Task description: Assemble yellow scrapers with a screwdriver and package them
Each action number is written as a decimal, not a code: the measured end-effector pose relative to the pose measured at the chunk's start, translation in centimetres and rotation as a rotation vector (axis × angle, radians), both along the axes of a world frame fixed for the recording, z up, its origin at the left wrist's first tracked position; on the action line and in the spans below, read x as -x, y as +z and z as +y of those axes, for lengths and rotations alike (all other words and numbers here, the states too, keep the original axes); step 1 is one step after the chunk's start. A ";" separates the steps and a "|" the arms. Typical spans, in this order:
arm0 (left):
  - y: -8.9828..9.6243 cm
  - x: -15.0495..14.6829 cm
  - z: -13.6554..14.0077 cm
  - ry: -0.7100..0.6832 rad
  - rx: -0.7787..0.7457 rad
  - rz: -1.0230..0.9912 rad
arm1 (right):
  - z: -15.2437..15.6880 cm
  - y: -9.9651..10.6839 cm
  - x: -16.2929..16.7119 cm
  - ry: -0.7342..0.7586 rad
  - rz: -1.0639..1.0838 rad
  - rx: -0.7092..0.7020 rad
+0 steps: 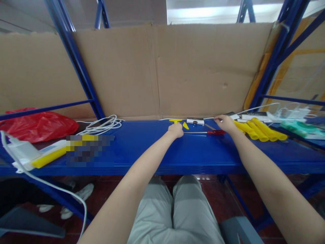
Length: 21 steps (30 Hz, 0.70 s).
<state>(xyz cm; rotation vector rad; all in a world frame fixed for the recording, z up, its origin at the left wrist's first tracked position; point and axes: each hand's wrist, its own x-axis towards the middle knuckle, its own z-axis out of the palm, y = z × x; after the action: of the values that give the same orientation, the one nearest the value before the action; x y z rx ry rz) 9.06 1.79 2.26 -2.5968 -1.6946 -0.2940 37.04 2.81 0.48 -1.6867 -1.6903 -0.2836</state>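
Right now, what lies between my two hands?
In the head view, at least a screwdriver, a box, a thin strip and a small yellow piece lie between your left hand and your right hand.

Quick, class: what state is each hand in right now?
Left hand: closed, apparently holding the yellow T-shaped tool.
Right hand: near the screwdriver; whether it grips anything cannot be told.

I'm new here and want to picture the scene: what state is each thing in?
Left hand: closed, apparently on the yellow T-shaped piece
Right hand: fingers bent; grip unclear
Red-handled tool: lying flat
Yellow tubes: lying side by side
White cable: loosely coiled
Red plastic bag: crumpled
Cardboard: standing upright
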 end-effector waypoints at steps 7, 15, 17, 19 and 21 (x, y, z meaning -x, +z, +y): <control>1.1 2.3 0.1 0.033 -0.095 0.008 | -0.3 0.2 0.3 0.010 0.012 -0.009; -0.3 6.5 -0.7 -0.027 -0.168 -0.136 | -0.3 -0.1 0.3 0.033 0.006 -0.031; -0.9 7.4 -0.5 -0.025 -0.150 -0.189 | -0.4 -0.1 0.4 0.033 0.013 -0.028; -1.3 8.2 -0.2 -0.009 -0.132 -0.258 | -0.5 0.0 0.5 0.022 0.018 -0.017; -1.5 8.8 0.3 -0.008 -0.118 -0.298 | -0.6 0.1 0.6 0.000 0.027 0.005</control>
<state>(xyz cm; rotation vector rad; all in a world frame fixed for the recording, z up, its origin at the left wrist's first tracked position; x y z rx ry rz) 0.28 2.05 0.78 -2.5765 -1.6862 -0.7912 36.45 2.21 0.55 -1.6870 -1.6724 -0.2558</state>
